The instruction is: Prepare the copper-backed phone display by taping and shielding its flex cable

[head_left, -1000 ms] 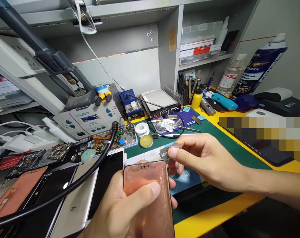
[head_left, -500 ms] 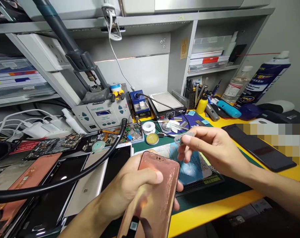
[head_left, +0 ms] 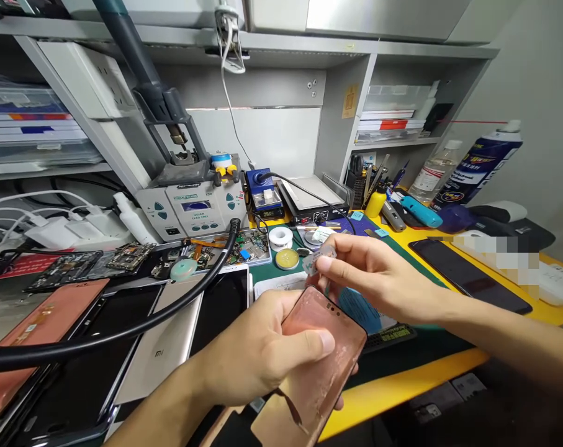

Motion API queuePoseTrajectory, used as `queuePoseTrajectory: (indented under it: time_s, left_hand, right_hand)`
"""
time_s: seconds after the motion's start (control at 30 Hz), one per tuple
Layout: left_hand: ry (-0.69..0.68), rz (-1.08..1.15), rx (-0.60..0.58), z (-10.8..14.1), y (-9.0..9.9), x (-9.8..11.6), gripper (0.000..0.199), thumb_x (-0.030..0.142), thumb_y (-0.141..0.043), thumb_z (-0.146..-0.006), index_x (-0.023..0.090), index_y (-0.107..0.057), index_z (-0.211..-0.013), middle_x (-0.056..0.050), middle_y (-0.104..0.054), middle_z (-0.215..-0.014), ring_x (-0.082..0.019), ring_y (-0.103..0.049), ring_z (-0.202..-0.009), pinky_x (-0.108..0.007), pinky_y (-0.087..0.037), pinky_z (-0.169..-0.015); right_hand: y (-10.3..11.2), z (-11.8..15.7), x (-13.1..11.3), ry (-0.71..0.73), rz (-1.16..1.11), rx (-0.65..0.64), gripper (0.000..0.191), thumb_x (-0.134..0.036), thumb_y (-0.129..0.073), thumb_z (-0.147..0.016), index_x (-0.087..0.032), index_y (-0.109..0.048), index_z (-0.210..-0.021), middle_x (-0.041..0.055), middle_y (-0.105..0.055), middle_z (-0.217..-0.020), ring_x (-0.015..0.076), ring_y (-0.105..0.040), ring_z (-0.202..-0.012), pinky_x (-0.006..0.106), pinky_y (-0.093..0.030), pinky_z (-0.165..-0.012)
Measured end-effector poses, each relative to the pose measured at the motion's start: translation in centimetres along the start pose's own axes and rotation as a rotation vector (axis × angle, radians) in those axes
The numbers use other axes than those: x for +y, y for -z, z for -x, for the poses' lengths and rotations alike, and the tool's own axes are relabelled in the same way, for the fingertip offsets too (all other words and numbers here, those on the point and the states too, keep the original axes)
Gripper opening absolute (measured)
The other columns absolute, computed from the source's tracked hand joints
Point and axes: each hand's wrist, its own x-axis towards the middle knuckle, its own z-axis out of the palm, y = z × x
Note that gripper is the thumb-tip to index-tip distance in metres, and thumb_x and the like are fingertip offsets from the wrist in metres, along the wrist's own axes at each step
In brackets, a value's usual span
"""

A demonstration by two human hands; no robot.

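My left hand (head_left: 285, 347) is wrapped round a copper-pink phone panel (head_left: 332, 372), its thumb lying flat on the surface. Whitish residue runs along the panel's right side, and small camera holes show near its top edge. Just above that top edge, my right hand (head_left: 378, 273) pinches a thin grey metal blade (head_left: 315, 261) between thumb and fingers. A tan flap (head_left: 276, 422) hangs at the panel's lower left.
Phones and pink panels (head_left: 53, 310) lie at the left, crossed by a thick black hose (head_left: 169, 316). Behind stand a soldering station (head_left: 202, 208), a flux tin (head_left: 287, 259) and a solder spool (head_left: 280, 238). A black phone (head_left: 467, 273) and bottles (head_left: 437, 171) are on the right.
The panel has shifted right and tilted clockwise in my left hand. My right hand has moved left with the blade, closer to the panel's top edge. The view has shifted slightly.
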Motion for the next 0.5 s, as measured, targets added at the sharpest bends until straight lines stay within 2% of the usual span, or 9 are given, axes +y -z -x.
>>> queuePoseTrajectory:
  time_s: [0.13,0.27,0.4,0.5]
  left_hand:
    - [0.03,-0.035,0.021,0.1,0.3,-0.1,0.013,0.023,-0.058,-0.087,0.013,-0.065,-0.092,-0.005,-0.065,-0.081,-0.017,-0.062,-0.073,-0.028,-0.048,-0.068]
    - [0.044,-0.065,0.053,0.2,0.4,-0.1,0.013,0.026,-0.058,-0.086,0.014,-0.06,-0.083,0.0,-0.054,-0.07,-0.014,-0.051,-0.066,-0.025,-0.042,-0.063]
    - [0.052,-0.084,0.061,0.1,0.2,0.3,0.014,0.026,-0.056,-0.087,0.015,-0.056,-0.078,0.004,-0.043,-0.067,-0.011,-0.039,-0.063,-0.024,-0.039,-0.063]
    - [0.071,-0.142,0.045,0.0,-0.1,0.6,0.011,0.026,-0.055,-0.088,0.016,-0.056,-0.082,0.004,-0.041,-0.069,-0.011,-0.035,-0.063,-0.024,-0.037,-0.062]
  right_hand:
    - [-0.5,0.6,0.3,0.035,0.079,0.021,0.02,-0.029,-0.053,-0.099,-0.016,-0.055,-0.084,-0.0018,-0.055,-0.075,0.0093,-0.051,-0.068,0.021,-0.045,-0.062]
    - [-0.5,1.3,0.7,0.092,0.179,0.054,0.02,-0.029,-0.05,-0.1,-0.017,-0.056,-0.085,-0.0005,-0.055,-0.077,0.0106,-0.05,-0.069,0.022,-0.045,-0.063]
    - [-0.5,1.6,1.0,0.118,0.252,0.095,0.02,-0.028,-0.049,-0.1,-0.017,-0.057,-0.086,0.0014,-0.057,-0.079,0.0121,-0.05,-0.069,0.024,-0.045,-0.062]
    - [-0.6,1.5,1.2,0.125,0.27,0.117,0.02,-0.026,-0.049,-0.099,-0.017,-0.056,-0.083,0.001,-0.056,-0.076,0.012,-0.049,-0.067,0.024,-0.044,-0.059]
